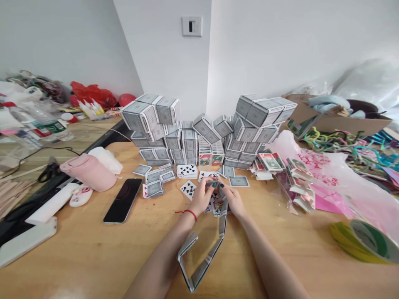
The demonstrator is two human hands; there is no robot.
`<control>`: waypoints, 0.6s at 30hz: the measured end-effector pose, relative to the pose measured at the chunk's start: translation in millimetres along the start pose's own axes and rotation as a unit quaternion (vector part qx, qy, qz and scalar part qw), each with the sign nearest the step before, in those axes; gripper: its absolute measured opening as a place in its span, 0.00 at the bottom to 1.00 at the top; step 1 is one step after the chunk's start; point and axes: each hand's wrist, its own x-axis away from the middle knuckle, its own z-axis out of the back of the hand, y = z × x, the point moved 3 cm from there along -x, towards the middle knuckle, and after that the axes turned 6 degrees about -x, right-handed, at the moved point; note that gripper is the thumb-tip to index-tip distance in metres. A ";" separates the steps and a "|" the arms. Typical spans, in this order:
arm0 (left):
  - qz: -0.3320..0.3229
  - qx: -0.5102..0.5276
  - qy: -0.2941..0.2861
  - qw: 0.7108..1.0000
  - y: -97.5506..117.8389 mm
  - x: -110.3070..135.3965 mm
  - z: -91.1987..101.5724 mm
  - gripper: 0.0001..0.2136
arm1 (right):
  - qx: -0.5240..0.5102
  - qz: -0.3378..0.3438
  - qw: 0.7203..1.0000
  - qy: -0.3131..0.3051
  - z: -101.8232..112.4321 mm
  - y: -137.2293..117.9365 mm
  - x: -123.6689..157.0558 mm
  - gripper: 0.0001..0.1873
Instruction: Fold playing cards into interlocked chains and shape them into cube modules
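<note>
My left hand (202, 198) and my right hand (231, 200) meet over the middle of the wooden table (93, 249), fingers pinched together on a playing card (212, 182) held between them. Below my wrists stands a chain of cards on edge (199, 257), bent into an angular loop. Loose cards (188, 189) lie face up and face down around my hands. A red string circles my left wrist.
Stacked grey card boxes (174, 133) form a wall behind the hands. A black phone (123, 200) and pink case (89, 171) lie left. Pink plastic bags (327, 174), a green tape roll (364, 241) and a cardboard box (336, 120) sit right.
</note>
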 end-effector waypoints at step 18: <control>-0.024 0.033 0.035 0.999 -4.5 -3.9 3.3 0.14 | -0.073 0.095 0.980 0.159 31.3 -1.8 -6.8 0.28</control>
